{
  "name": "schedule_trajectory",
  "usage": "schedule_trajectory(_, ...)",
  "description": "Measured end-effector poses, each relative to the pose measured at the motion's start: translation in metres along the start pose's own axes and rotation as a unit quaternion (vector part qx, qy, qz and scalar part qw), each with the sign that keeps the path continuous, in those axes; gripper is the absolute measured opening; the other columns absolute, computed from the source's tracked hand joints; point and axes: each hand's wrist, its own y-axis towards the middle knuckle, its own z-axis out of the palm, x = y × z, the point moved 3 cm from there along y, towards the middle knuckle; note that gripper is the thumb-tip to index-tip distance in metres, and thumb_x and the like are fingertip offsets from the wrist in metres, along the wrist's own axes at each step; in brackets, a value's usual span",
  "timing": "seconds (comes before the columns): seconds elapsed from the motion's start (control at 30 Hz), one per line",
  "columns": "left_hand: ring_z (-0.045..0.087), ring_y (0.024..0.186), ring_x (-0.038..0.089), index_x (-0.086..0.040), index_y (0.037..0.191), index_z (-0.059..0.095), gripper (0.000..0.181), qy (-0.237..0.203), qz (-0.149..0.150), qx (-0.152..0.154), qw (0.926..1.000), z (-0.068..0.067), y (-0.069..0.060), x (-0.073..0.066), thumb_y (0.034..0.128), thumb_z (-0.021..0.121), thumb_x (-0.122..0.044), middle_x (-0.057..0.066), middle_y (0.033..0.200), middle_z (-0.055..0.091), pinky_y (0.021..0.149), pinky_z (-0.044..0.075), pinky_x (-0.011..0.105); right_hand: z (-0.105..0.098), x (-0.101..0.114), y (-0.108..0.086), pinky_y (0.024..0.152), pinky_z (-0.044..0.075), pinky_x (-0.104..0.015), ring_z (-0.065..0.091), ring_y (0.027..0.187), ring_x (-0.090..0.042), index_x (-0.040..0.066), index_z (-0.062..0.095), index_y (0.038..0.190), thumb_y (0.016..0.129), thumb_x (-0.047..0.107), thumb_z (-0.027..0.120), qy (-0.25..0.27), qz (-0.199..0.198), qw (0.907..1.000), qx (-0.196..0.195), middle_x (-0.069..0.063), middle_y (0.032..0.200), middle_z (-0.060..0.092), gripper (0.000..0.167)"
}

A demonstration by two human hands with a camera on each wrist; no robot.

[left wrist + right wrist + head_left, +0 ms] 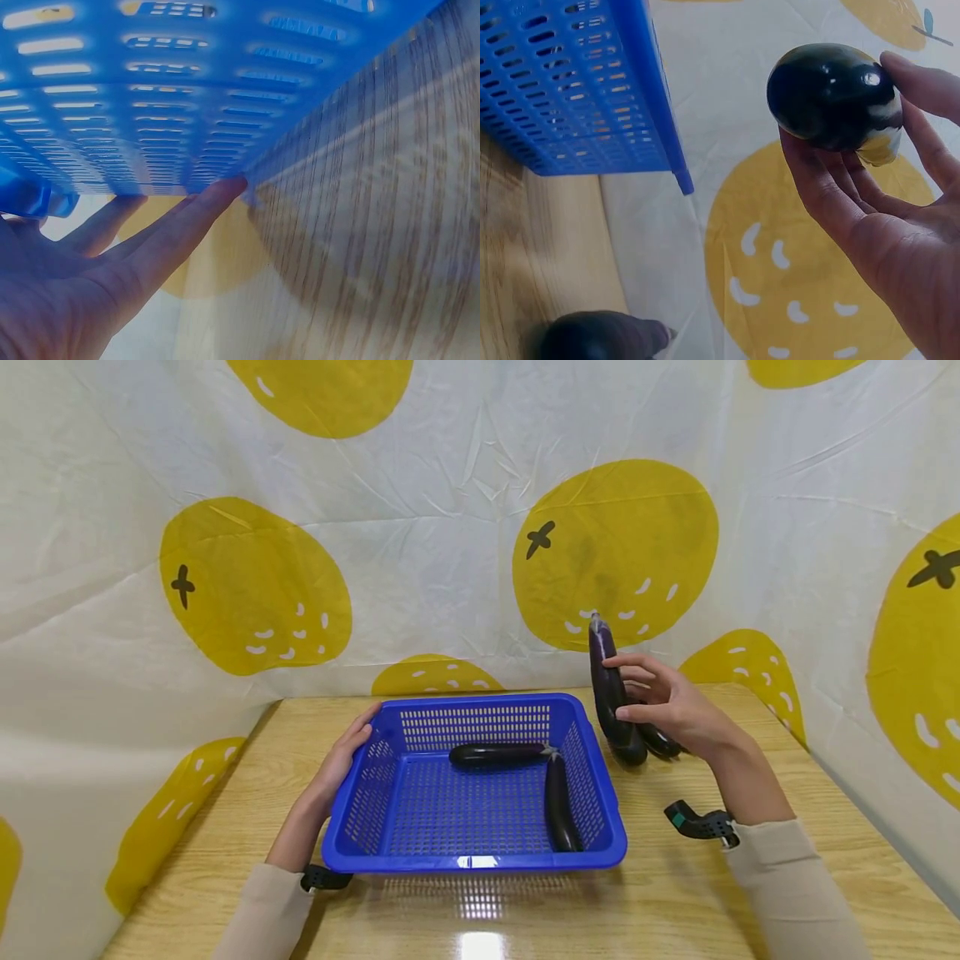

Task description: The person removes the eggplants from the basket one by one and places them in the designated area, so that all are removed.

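Note:
A blue basket (480,862) holds two dark eggplants, one lying along its back (497,755), one along its right side (560,806). At its left wall is my left hand (339,764); in the left wrist view that hand (127,270) has its fingers extended against the perforated wall (157,90). To the right of the basket my right hand (675,702) grips an upright, slightly tilted eggplant (606,681), stem up. In the right wrist view the right hand (885,202) holds this eggplant (829,94) between thumb and fingers, its rounded end facing the camera.
Another eggplant (660,742) lies on the wooden table (675,893) behind the right hand, partly hidden; the right wrist view shows an eggplant (604,336) at the bottom. A white cloth (435,568) with yellow fruit prints hangs behind the table.

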Motion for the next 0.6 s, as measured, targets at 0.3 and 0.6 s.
schedule_trajectory(0.3, 0.012, 0.16, 0.031, -0.026, 0.168, 0.013, 0.055, -0.005, -0.001, 0.001, 1.0, 0.0, 0.002, 0.0, 0.1149, 0.025, -0.033, 0.006, 0.175, 0.01, 0.127, 0.012, 0.053, -0.011, -0.004, -0.005, 0.096, 0.056, -0.028, 0.063, 0.119, -0.017, 0.009, 0.042, 0.152, 0.096, -0.01, 0.059, -0.004, 0.008, 0.9999, -0.006, -0.002, 0.138, 0.059, 0.062)
schedule_trajectory(0.6, 0.011, 0.161, 0.032, -0.027, 0.168, 0.014, 0.054, -0.005, 0.001, -0.001, 1.0, 0.0, 0.0, -0.001, 0.115, 0.025, -0.033, 0.005, 0.176, 0.01, 0.128, 0.011, 0.054, -0.02, -0.011, -0.011, 0.097, 0.055, -0.026, 0.063, 0.123, -0.015, 0.009, 0.039, 0.154, 0.097, -0.01, 0.058, 0.0, 0.015, 0.9998, -0.011, -0.001, 0.145, 0.051, 0.063)
